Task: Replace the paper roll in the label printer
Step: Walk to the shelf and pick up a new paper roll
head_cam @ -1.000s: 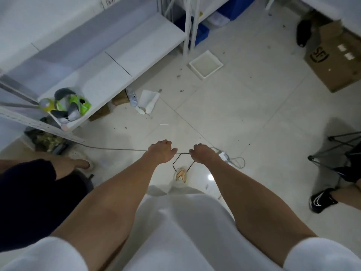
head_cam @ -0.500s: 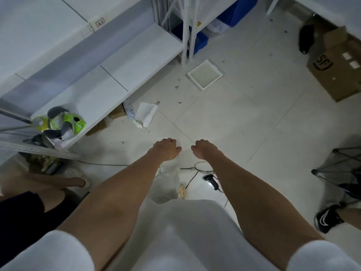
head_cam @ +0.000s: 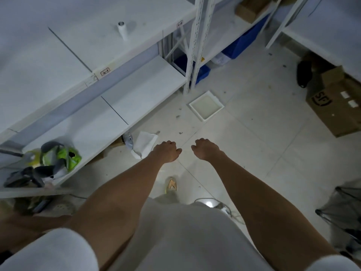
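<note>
Open floor tiles ahead of both hands, white tray further ahead, shelf edge and crumpled paper close on left, cardboard box far right, wire rack near right.

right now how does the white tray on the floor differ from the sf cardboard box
1. The white tray is shallow and open-topped with its inside showing; the SF cardboard box is taller, with a flap raised at its far end.
2. The tray is plain white; the box is brown with a black SF logo and white stickers.
3. The tray lies near the shelf post; the box sits farther right, partly cut off by the frame.
Both rest on the tiled floor.
</note>
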